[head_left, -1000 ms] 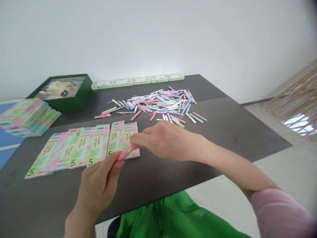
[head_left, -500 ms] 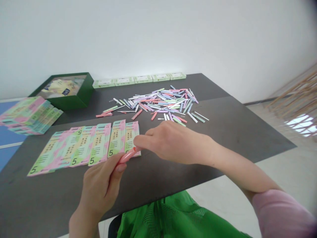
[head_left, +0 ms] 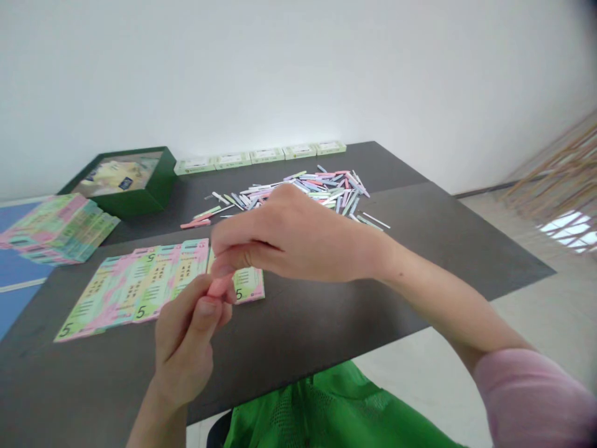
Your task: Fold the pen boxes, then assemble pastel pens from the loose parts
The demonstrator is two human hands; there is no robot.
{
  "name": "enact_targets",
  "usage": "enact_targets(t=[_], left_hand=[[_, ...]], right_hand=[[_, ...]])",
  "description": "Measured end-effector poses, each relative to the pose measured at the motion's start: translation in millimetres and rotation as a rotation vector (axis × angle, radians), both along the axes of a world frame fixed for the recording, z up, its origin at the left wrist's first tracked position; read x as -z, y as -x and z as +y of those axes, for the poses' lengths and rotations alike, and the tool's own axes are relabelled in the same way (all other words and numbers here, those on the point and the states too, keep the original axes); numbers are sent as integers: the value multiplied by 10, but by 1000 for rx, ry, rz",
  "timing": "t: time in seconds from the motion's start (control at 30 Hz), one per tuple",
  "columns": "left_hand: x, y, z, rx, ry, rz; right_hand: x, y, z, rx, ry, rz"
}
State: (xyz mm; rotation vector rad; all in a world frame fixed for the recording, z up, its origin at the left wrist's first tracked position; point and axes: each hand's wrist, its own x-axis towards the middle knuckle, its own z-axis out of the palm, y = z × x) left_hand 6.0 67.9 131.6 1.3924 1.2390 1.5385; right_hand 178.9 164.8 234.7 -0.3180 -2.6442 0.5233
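Note:
My left hand [head_left: 191, 339] is closed around a slim pink pen-like tube [head_left: 218, 287] above the table's near side. Only a short part of the tube shows between my fingers. Reaching across from the right, my right hand [head_left: 293, 233] is bent over the tube's upper end, with thumb and fingers pinched there. Its fingers hide that end. Flat green-and-pink printed packs [head_left: 153, 280], marked with a 5, lie in an overlapping row behind my hands. A loose pile of similar coloured sticks [head_left: 326, 183] is partly covered by my right hand.
A dark green open box [head_left: 156, 186] with bagged things inside stands at the back left. Stacked printed packs [head_left: 60, 227] sit at the left edge. Several small pale-green boxes [head_left: 265, 155] line the wall side of the dark table [head_left: 448, 249].
My right hand has moved left and curled over the tube's upper end. The tube, tilted and mostly visible before, is now nearly covered by my fingers. The view has shifted slightly.

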Motion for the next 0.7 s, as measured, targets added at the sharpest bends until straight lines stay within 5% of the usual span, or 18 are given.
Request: enact_targets(t=[0.17,0.27,0.5,0.7], left_hand=[[-258,-90,183,422,-109,-324],[-407,-110,263,518,-77,-461],[-589,-154,385,345,43,-686],[-698,-221,431,271,90,-862]], right_hand=[[-330,207,208,-201,186,28],[-423,305,378,-300,229,24],[-443,380,492,-208,207,-21],[-479,428,467,-32,-1,119]])
